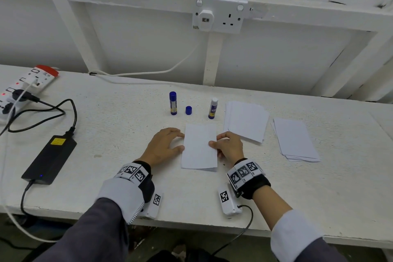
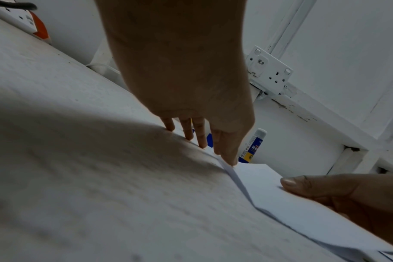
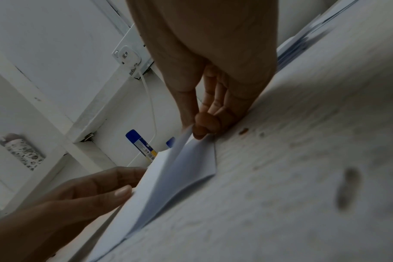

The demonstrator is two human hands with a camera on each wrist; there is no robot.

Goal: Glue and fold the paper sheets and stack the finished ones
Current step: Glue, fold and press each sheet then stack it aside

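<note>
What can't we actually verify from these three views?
- Glue inside the folded sheet: hidden by its top layer in every view.
- Which of the two paper stacks holds finished sheets: too small in the head view, blurred in the right wrist view.
- Loose blue cap: mostly hidden behind left hand fingers in the left wrist view.
- Glue stick labels: too small to read.

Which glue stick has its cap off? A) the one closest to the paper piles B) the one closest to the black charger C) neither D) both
A: the open glue stick beside the stack of sheets shows its white top, with the loose blue cap standing on the table; the capped glue stick further left wears its blue cap.
</note>
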